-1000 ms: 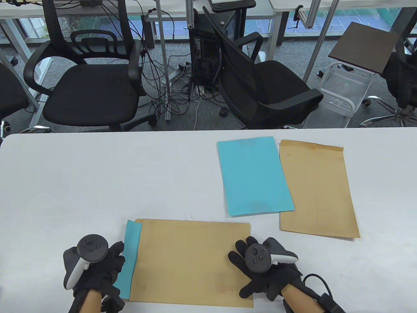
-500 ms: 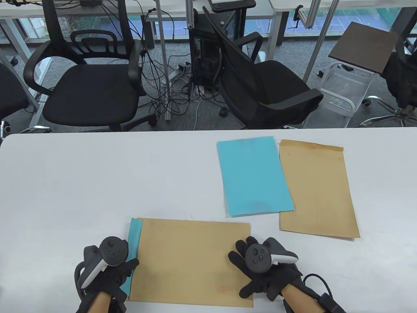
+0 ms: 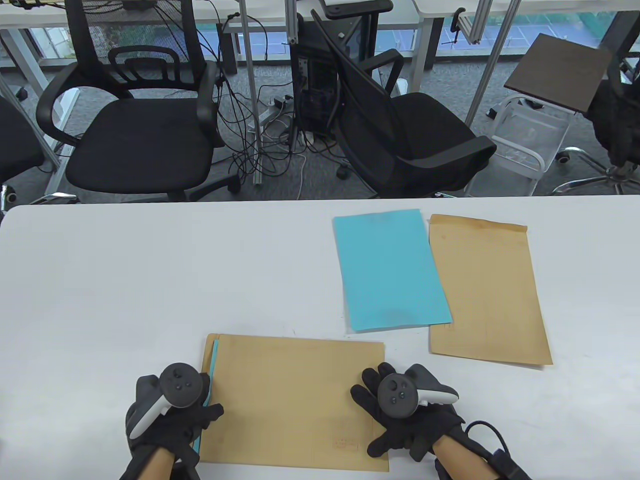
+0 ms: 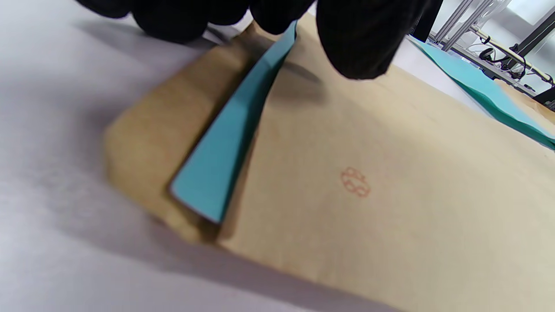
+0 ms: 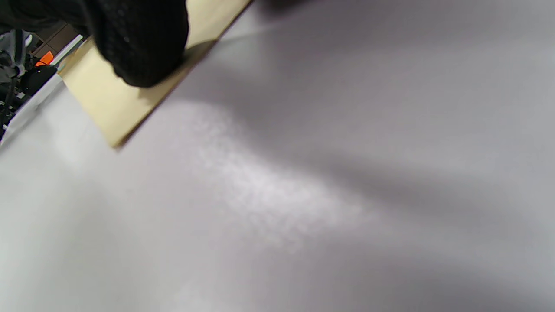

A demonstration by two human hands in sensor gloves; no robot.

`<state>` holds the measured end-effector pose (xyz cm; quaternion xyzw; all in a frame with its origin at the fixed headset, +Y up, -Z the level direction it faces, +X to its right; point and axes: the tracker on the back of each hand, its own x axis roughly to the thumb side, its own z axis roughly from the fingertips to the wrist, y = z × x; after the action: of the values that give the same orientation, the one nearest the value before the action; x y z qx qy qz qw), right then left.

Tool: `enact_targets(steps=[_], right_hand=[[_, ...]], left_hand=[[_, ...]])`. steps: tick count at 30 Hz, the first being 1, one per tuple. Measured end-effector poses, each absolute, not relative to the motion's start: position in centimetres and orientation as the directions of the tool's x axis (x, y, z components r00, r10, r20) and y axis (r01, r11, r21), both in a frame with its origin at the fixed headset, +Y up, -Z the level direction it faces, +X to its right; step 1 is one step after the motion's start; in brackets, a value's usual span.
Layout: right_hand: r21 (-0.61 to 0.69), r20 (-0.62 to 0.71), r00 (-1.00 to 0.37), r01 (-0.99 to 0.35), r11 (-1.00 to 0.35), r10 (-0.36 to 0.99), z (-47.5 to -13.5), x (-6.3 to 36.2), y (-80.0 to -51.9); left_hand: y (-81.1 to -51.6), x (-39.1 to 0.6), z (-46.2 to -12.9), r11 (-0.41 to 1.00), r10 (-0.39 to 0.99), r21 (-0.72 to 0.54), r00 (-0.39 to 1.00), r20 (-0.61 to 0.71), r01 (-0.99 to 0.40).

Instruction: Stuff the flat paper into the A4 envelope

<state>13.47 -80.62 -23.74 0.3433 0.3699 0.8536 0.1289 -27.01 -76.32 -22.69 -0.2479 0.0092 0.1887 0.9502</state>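
A brown A4 envelope (image 3: 295,400) lies lengthwise at the table's near edge, its mouth to the left. A blue sheet (image 3: 214,357) is almost fully inside it; only a thin strip shows at the mouth. In the left wrist view that blue strip (image 4: 230,147) lies between the envelope's lower flap and its top face (image 4: 368,195). My left hand (image 3: 207,405) rests at the mouth, its fingertips (image 4: 355,39) against the paper's edge. My right hand (image 3: 372,400) lies flat with spread fingers on the envelope's right end, one fingertip (image 5: 138,43) pressing near its corner (image 5: 108,99).
A second blue sheet (image 3: 392,270) and a second brown envelope (image 3: 487,290) lie side by side at the table's back right. Black office chairs (image 3: 140,135) and cables stand beyond the far edge. The white table (image 3: 125,280) is bare on the left.
My left hand has moved right and pushed the blue sheet further into the envelope, so the wide blue strip has shrunk to a sliver. The right hand has stayed put.
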Motion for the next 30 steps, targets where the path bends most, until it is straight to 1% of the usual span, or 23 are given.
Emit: enact_targets(steps=[9, 12, 16, 20, 21, 22, 23, 25, 26, 27, 29, 30], right_hand=[[0.719, 0.491, -0.732, 0.034, -0.694, 0.473, -23.8, 13.5, -80.6], [0.72, 0.491, -0.73, 0.034, -0.693, 0.474, -23.8, 13.5, -80.7], [0.726, 0.485, -0.727, 0.027, -0.687, 0.485, -23.7, 13.5, -80.7], [0.705, 0.507, -0.736, 0.056, -0.707, 0.448, -23.6, 13.3, -80.8], [0.706, 0.507, -0.736, 0.056, -0.706, 0.448, -23.6, 13.3, -80.8], [0.714, 0.498, -0.739, 0.051, -0.698, 0.455, -23.6, 13.3, -80.8], [0.717, 0.494, -0.738, 0.047, -0.695, 0.459, -23.6, 13.3, -80.8], [0.712, 0.499, -0.738, 0.049, -0.701, 0.455, -23.6, 13.3, -80.8], [0.712, 0.499, -0.738, 0.051, -0.7, 0.454, -23.6, 13.3, -80.8], [0.713, 0.498, -0.738, 0.05, -0.699, 0.455, -23.6, 13.3, -80.8], [0.713, 0.497, -0.738, 0.048, -0.7, 0.456, -23.6, 13.3, -80.8], [0.712, 0.498, -0.738, 0.049, -0.7, 0.455, -23.6, 13.3, -80.8]], left_hand=[[-76.6, -26.5, -22.8, 0.808, 0.342, -0.473, 0.933, -0.107, -0.351], [-76.6, -26.5, -22.8, 0.798, 0.373, -0.465, 0.92, -0.119, -0.383], [-76.5, -26.4, -22.8, 0.75, 0.455, -0.471, 0.879, -0.141, -0.464], [-76.4, -26.6, -22.9, 0.738, 0.468, -0.479, 0.872, -0.145, -0.475], [-76.2, -26.8, -22.9, 0.734, 0.463, -0.48, 0.871, -0.164, -0.48], [-75.9, -27.0, -22.8, 0.743, 0.436, -0.476, 0.88, -0.188, -0.47], [-75.4, -27.2, -22.7, 0.777, 0.366, -0.464, 0.905, -0.217, -0.426], [-74.8, -27.5, -22.6, 0.851, 0.215, -0.438, 0.953, -0.215, -0.291], [-74.8, -27.7, -22.6, 0.866, 0.172, -0.432, 0.961, -0.215, -0.252], [-75.0, -27.7, -22.7, 0.862, 0.161, -0.442, 0.961, -0.224, -0.248], [-75.6, -27.7, -22.8, 0.819, 0.162, -0.507, 0.956, -0.245, -0.269], [-75.9, -27.5, -23.0, 0.794, 0.171, -0.542, 0.957, -0.234, -0.274]])
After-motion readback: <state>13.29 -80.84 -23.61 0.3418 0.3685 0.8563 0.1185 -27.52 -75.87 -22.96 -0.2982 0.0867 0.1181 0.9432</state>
